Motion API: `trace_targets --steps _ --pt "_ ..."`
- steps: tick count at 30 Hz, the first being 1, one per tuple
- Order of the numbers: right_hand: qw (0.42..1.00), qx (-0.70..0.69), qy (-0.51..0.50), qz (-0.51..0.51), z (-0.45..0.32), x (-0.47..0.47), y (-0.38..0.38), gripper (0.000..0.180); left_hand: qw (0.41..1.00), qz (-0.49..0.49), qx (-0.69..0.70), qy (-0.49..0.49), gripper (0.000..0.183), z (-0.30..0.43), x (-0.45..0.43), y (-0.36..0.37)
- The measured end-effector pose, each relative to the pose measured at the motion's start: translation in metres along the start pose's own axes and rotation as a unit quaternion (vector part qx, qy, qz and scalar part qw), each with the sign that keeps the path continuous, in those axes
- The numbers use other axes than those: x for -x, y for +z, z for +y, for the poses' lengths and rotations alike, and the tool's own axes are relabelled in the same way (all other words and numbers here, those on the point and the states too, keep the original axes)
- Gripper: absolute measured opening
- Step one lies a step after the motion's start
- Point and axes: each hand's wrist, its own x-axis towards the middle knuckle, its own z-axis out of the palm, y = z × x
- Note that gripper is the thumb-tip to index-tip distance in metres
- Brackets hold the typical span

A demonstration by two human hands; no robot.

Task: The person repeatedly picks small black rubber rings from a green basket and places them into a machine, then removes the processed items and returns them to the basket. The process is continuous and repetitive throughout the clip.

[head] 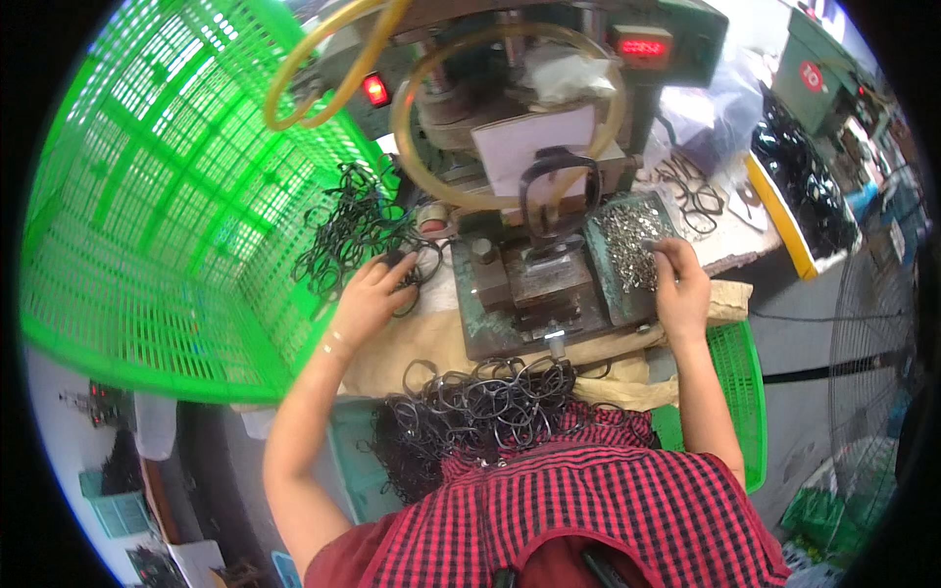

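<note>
My left hand (375, 298) is at the near edge of a tangled pile of black eyeglass frames (342, 228), fingers curled over dark rims. Whether it grips one is unclear. My right hand (682, 287) reaches over a metal tray of small silvery metal parts (626, 239), thumb and forefinger close together; a dark spot shows at the fingertips, and any part between them is too small to tell. Between my hands, a black eyeglass frame (525, 197) stands upright in the metal fixture (551, 283) of a bench press (680, 40). More black frames (478, 400) lie heaped before my lap.
A large green plastic basket (169, 323) tilts at the left. Yellowish hoses (401, 125) loop before the press, near a white card (496, 158). At the right are loose frames (698, 202), a yellow-edged box of glossy black pieces (801, 176) and a wire fan guard (867, 331).
</note>
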Motion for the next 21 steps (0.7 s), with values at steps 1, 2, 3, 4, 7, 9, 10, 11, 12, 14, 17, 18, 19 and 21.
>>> trace_targets --steps 1,2,3,4,7,9,10,11,12,14,17,18,19,21 --pt "1.000 0.021 0.000 0.009 0.009 0.009 -0.016 0.012 0.998 0.013 0.035 -0.053 0.030 0.007 -0.001 -0.008" --pt "0.996 0.061 -0.038 0.047 0.017 0.018 -0.031 0.011 0.993 0.046 0.064 -0.092 0.041 0.012 -0.005 -0.018" --pt "0.988 0.101 -0.084 0.080 0.025 0.024 -0.045 0.010 0.982 0.102 0.106 -0.116 0.040 0.018 -0.004 -0.022" --pt "0.992 0.089 -0.021 0.089 0.035 0.033 -0.057 0.011 0.978 0.117 0.107 -0.132 0.041 0.020 0.001 -0.021" --pt "0.991 -0.059 0.063 0.101 0.032 0.040 -0.063 0.015 0.962 0.147 0.126 -0.190 0.042 0.028 0.011 -0.015" --pt "0.998 -0.055 0.011 0.026 -0.004 0.033 -0.050 0.014 0.948 0.176 0.120 -0.238 0.042 0.030 0.008 -0.016" --pt "0.998 -0.054 -0.014 -0.009 -0.025 0.028 -0.042 0.014 0.939 0.194 0.107 -0.262 0.043 0.031 0.000 -0.021" --pt "0.995 -0.048 -0.069 -0.046 -0.045 0.018 -0.035 0.014 0.929 0.214 0.095 -0.288 0.043 0.033 -0.008 -0.028" --pt "0.990 -0.062 -0.104 -0.067 -0.061 0.008 -0.025 0.014 0.932 0.220 0.052 -0.284 0.032 0.032 -0.020 -0.037" --pt "0.977 -0.092 -0.176 -0.073 -0.086 -0.012 0.000 0.014 0.904 0.291 0.044 -0.311 0.022 0.020 -0.026 -0.040" --pt "0.969 -0.226 -0.017 -0.102 -0.087 -0.016 0.041 0.022 0.833 0.381 0.137 -0.377 0.010 0.014 -0.030 -0.041" --pt "0.959 -0.267 -0.005 -0.092 -0.081 -0.012 0.049 0.024 0.795 0.383 0.225 -0.413 0.011 0.021 -0.024 -0.036" --pt "0.948 -0.306 0.011 -0.091 -0.076 -0.006 0.053 0.027 0.746 0.376 0.312 -0.452 0.013 0.030 -0.017 -0.029" --pt "0.930 -0.351 0.049 -0.094 -0.073 -0.003 0.055 0.034 0.644 0.440 0.459 -0.426 0.012 0.046 -0.018 -0.017"
